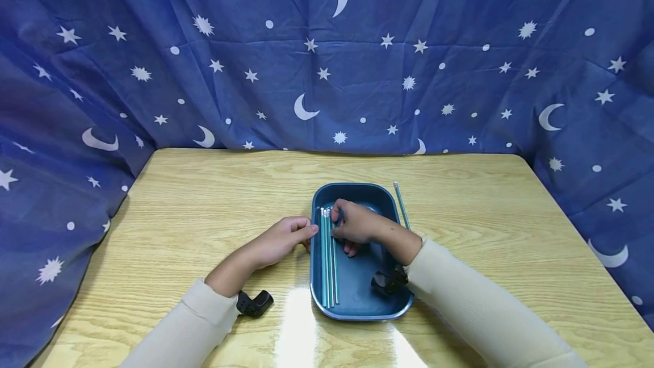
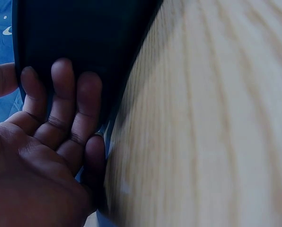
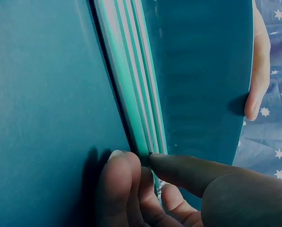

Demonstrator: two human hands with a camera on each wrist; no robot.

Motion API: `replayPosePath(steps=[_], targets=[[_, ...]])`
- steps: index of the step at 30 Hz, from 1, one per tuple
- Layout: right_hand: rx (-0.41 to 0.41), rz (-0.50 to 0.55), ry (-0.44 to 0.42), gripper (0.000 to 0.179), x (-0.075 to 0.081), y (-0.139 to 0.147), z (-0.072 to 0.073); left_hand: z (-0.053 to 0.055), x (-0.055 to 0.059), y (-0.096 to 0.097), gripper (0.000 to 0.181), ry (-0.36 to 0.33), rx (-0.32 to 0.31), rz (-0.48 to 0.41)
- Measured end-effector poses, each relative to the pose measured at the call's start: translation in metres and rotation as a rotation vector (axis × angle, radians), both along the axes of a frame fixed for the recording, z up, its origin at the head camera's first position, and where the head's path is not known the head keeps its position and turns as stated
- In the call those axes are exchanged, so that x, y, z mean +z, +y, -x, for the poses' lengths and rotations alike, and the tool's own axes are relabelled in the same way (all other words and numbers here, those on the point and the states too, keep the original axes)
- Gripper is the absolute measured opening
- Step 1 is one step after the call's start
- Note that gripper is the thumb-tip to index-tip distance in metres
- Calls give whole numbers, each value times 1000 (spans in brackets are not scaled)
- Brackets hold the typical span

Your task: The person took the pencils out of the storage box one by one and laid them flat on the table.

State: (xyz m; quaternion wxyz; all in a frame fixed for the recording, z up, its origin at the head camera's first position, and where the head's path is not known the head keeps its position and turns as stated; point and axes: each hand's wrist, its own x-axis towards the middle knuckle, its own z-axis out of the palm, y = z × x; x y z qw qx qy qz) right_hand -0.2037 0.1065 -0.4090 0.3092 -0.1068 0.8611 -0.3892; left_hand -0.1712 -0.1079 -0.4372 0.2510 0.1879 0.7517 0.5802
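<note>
Head view shows the left hand gripping the tray by its left wall, seemingly to steady it, while the right hand pinches the rightmost pencil inside.

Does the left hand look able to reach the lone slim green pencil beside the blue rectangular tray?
Probably not directly: the left hand is at the tray's opposite edge, and the right hand is between, its forearm partly covering the pencil.
</note>
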Motion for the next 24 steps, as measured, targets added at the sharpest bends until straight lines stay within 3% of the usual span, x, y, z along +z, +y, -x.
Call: replayPosePath(steps=[16,24], targets=[[-13,-45,28,32,1,-3,0,1,0,-1,37,16,-1,8],[34,-45,89,38,1,-2,-2,2,-2,0,36,20,-1,15]])
